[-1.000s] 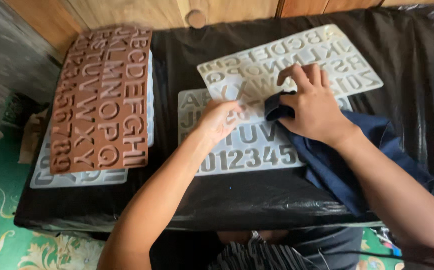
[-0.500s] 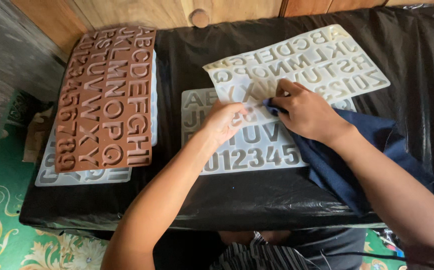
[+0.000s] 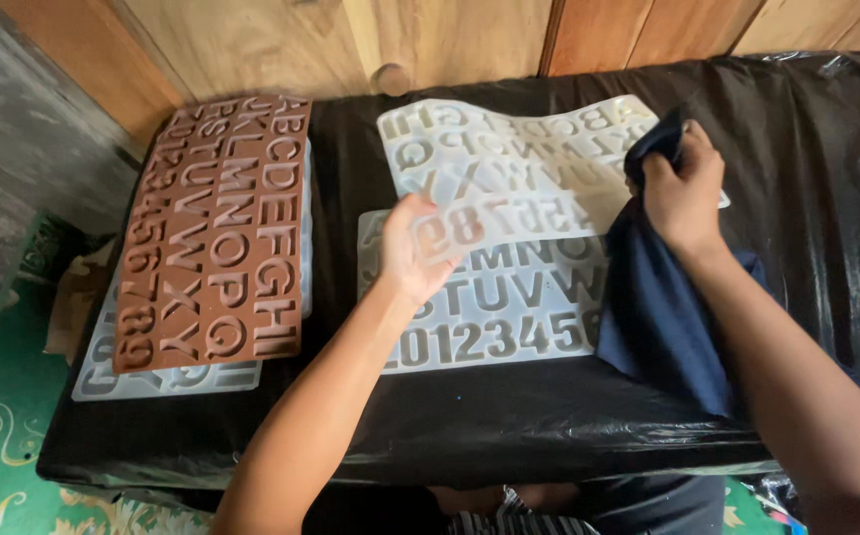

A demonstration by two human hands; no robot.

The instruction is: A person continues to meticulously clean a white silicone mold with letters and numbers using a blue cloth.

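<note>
- No packages, labels, signs or screens show anywhere in this view.
- The raised and sunken letter and number shapes belong to the moulds themselves, not to any printed label.
- The black sheet over the table carries no tag or sticker that can be made out.
- The wooden wall behind is plain, with nothing posted on it.
</note>
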